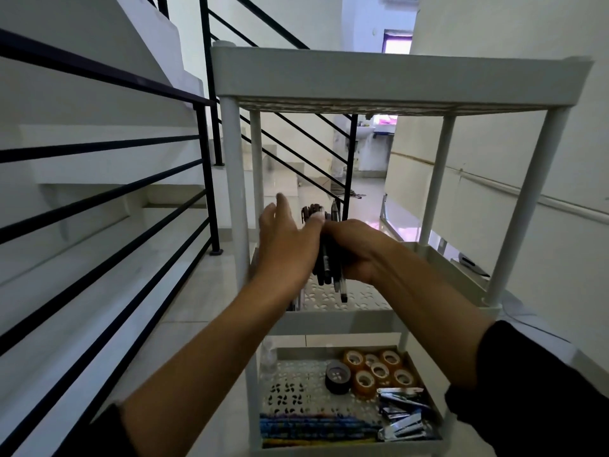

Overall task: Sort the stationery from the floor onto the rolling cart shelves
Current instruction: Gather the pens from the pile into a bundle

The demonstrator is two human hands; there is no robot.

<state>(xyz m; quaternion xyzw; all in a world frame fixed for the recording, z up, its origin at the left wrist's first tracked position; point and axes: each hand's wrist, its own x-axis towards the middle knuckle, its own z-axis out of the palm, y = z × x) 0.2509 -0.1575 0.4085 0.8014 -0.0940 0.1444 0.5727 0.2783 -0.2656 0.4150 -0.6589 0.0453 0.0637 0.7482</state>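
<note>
Starting nearest: bottom shelf of the rolling cart already holds a row of colored pencils along the front edge, staplers at right, clear tape rolls behind them, one black tape roll beside those; middle shelf sits above, perforated floor, mostly bare where visible, a few pens seem to lie at its left edge, partly hidden by the arm; over that shelf the right hand is curled round a bundle of pens, gripping mid-length, tips down, caps up; left hand has straight, spread fingers pressed flat against the bundle's side, gripping nothing; top shelf seen only from below, contents not visible; staircase railing and hallway beyond.

Handling judgement: pens are light, stiff, smooth-barrelled; a loose bundle will fan out or slip one by one if grip slackens; hold at mid-length with the flat hand squaring the side, lower close to the shelf before letting go; perforations could catch tips.

Labels: some print on one barrel, too small to read; no brands legible anywhere.
</note>
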